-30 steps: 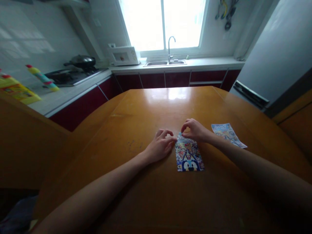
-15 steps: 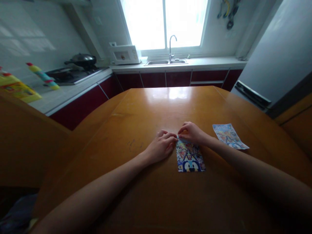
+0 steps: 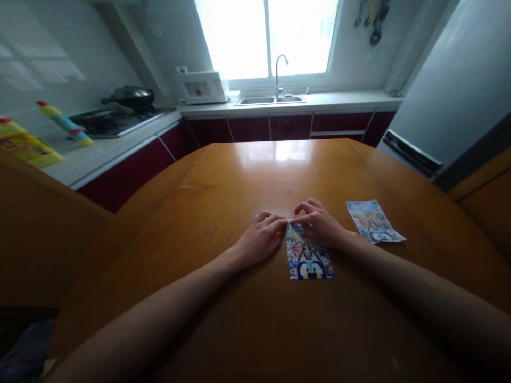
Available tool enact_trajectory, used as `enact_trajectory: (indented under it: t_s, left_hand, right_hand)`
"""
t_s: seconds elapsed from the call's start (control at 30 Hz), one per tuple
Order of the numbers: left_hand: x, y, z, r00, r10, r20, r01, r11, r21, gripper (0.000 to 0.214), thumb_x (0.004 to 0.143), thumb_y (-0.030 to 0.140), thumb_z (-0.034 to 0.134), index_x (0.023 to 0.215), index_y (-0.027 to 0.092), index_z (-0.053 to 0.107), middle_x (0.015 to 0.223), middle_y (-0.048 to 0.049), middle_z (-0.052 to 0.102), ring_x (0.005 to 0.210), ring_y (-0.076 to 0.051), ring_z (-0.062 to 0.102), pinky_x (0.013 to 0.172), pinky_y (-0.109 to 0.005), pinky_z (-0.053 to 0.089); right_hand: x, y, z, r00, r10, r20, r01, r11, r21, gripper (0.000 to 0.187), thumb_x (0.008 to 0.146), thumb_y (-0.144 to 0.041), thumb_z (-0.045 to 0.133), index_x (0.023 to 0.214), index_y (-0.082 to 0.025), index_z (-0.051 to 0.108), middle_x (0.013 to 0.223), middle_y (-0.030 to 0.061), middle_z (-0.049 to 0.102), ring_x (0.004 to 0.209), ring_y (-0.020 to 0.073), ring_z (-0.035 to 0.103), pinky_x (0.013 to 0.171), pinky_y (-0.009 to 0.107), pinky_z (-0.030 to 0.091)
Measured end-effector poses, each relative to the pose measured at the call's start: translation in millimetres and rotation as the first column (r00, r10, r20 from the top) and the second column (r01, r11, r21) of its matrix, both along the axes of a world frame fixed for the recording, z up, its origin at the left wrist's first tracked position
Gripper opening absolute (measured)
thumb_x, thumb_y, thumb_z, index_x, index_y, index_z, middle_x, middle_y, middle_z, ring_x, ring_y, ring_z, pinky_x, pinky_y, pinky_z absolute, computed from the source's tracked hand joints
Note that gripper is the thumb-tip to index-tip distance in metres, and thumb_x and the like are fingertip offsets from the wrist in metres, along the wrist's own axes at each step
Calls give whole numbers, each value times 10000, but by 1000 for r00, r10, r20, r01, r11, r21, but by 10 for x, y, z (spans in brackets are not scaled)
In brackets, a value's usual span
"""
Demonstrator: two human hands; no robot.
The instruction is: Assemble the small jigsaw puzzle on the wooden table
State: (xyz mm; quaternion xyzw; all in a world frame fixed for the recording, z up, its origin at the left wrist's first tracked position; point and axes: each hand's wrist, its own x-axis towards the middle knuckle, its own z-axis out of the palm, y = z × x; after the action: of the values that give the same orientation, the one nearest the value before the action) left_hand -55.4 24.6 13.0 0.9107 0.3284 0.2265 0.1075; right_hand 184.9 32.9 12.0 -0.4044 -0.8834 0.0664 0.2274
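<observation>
A colourful printed sheet point(image 3: 308, 255) with a blue cartoon dog's face at its near end lies flat on the wooden table. At its far left corner, the fingertips of my left hand point(image 3: 264, 234) are closed on the edge. My right hand point(image 3: 317, 221) reaches over the sheet's upper right part, its index finger pressed at that same corner and its other fingers curled. Both hands' fingertips meet over a small whitish bit there. Thumbs and exact grip are partly hidden. A second printed sheet point(image 3: 375, 221), paler and slightly curled, lies beyond my right forearm.
The wooden table point(image 3: 223, 186) stretches ahead to rounded far corners. Behind it a counter holds a sink point(image 3: 255, 100) and a white microwave point(image 3: 202, 88). A wok point(image 3: 131, 97) and bottles stand on the left; a fridge point(image 3: 459, 90) stands at right.
My right hand's index finger has straightened and come down to the sheet's corner, against my left fingertips. The view has shifted slightly; both sheets otherwise lie as before.
</observation>
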Motion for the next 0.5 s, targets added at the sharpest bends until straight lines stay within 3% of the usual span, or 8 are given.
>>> enact_trajectory:
  t_s: [0.3, 0.5]
  left_hand:
    - [-2, 4, -38, 999, 26, -42, -23, 998, 53, 345, 925, 159, 560, 1244, 256, 647, 1225, -69, 616, 1121, -265, 455, 1027, -479, 445]
    - [4, 6, -37, 998, 53, -24, -53, 998, 25, 314, 945, 185, 538, 1243, 235, 626, 1228, -95, 574, 1149, -266, 451, 1035, -485, 453]
  right_hand:
    - [-29, -14, -31, 1000, -28, 9, 27, 998, 50, 432, 868, -65, 558, 1151, -328, 753, 1132, 74, 649, 1038, 258, 493, 908, 408, 377]
    - [-60, -8, -26, 999, -24, 45, 23, 999, 36, 379, 838, -51, 577, 1052, -299, 768, 1131, 73, 648, 1047, 264, 480, 917, 405, 360]
